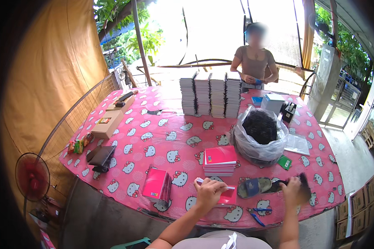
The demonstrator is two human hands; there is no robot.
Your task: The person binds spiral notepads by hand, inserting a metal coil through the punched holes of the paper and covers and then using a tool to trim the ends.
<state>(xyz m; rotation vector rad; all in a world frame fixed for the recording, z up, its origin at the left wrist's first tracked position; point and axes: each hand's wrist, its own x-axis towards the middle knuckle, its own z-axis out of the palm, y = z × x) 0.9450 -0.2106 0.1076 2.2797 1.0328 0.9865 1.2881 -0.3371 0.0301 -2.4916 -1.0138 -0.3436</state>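
Observation:
My left hand (212, 193) is closed at the top of a pink notebook (227, 200) near the table's front edge, fingers curled over it. Out to the right, my right hand (291, 191) closes on some black plastic binding coils (305, 189); exactly how many are in the fingers is hidden. A worn slipper (253, 187) lies between the two hands. Below it rest blue-handled cutting pliers (257, 216). Just beyond my left hand stands a stack of pink notebooks (219, 161), and farther left is another stack of coil-bound pink notebooks (156, 183).
A plastic bag (243, 141) full of black coils stands right of centre, beside a green card (284, 162). Tall notebook stacks (210, 94) rise behind. Across the table (153, 137) a person (255, 58) holds something blue. Cardboard boxes (108, 123) and a dark pouch (101, 157) lie left.

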